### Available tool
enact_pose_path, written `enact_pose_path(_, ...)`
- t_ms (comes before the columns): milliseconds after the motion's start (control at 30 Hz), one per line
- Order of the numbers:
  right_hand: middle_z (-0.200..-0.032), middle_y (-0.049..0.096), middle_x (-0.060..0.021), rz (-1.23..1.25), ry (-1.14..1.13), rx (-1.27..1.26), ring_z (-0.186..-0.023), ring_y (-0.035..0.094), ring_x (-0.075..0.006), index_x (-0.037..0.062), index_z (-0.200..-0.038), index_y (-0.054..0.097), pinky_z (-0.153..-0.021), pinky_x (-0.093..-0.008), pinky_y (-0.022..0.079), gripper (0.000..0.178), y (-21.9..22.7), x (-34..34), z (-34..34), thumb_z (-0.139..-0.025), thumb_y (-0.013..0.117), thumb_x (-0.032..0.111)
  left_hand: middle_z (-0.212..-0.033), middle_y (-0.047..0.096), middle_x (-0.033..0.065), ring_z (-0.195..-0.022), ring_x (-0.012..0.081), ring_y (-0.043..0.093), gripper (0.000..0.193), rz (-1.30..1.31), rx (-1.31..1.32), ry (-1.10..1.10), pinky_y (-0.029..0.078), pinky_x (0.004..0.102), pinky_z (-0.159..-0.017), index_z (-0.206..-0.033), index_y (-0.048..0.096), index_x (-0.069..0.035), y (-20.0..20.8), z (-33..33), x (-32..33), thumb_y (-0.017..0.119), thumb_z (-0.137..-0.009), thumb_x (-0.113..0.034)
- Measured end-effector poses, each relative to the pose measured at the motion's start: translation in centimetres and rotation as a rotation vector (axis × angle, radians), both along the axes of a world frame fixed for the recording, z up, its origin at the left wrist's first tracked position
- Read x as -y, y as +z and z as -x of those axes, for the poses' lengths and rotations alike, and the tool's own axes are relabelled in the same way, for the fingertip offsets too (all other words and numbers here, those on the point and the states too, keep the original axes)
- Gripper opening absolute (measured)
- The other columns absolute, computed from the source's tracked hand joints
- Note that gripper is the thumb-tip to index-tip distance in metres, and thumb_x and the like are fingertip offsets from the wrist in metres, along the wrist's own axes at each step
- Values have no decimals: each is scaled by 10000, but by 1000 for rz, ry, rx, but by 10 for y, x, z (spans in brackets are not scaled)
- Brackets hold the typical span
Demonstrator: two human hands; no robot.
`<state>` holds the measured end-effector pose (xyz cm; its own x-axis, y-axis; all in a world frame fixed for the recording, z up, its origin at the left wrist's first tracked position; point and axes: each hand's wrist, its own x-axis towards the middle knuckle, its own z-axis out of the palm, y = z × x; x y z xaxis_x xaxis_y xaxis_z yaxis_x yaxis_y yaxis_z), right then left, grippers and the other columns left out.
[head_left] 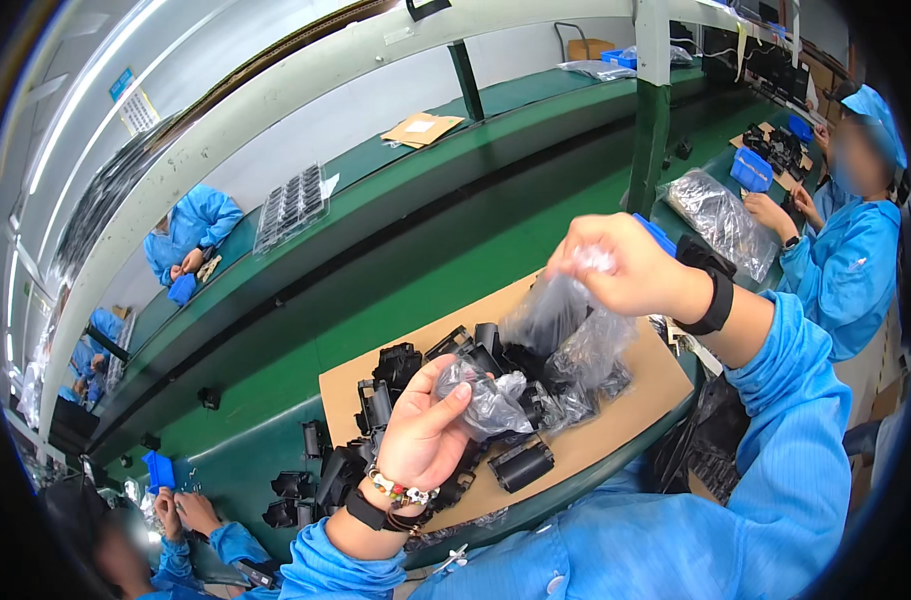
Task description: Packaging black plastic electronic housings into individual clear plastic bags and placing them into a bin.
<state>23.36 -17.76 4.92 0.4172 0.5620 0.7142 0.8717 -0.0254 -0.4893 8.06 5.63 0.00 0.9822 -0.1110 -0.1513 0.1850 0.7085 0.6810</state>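
My left hand (pixel 420 430) is closed on a crumpled clear plastic bag (pixel 485 402), thumb on top, above a brown cardboard sheet (pixel 623 408). Higher up and to the right, my right hand (pixel 625 268) pinches bunched clear plastic film (pixel 547 312), slightly blurred, that hangs down from the fingers. Whether both hands hold one and the same bag I cannot tell. Under the film lies more clear plastic (pixel 587 365) with dark shapes in or behind it. Black moulded plastic parts are heaped on the cardboard around my left hand; one rounded black part (pixel 522 464) sits near its front edge.
More black parts (pixel 293 487) lie left of the cardboard on the green bench. Beyond runs a green conveyor (pixel 395 265). On the right, a large clear bag (pixel 720 222) and a blue bin (pixel 751 170) stand near co-workers in blue. Another person's hands (pixel 190 510) work at lower left.
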Motion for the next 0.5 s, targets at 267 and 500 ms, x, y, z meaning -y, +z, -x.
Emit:
enact_pose_path(267,-805,661,-98,95,-19,-337,-744,631,-116,41,-1019,638,-635,-267,499,286,1,-7,24,-807,695,223,-1065,569,69,-991,186,564,289,-83,131,153,458,345,-900,-1140,483,-37,1,-20,32,583,-874,18)
enact_pose_path(500,-733,641,-189,223,-91,-363,-721,641,-333,0,-816,656,-654,-396,489,246,-12,-31,35,-746,714,229,-1174,514,106,-1117,226,487,275,-91,306,193,366,385,-993,-1195,425,-23,11,-35,54,467,-938,-112)
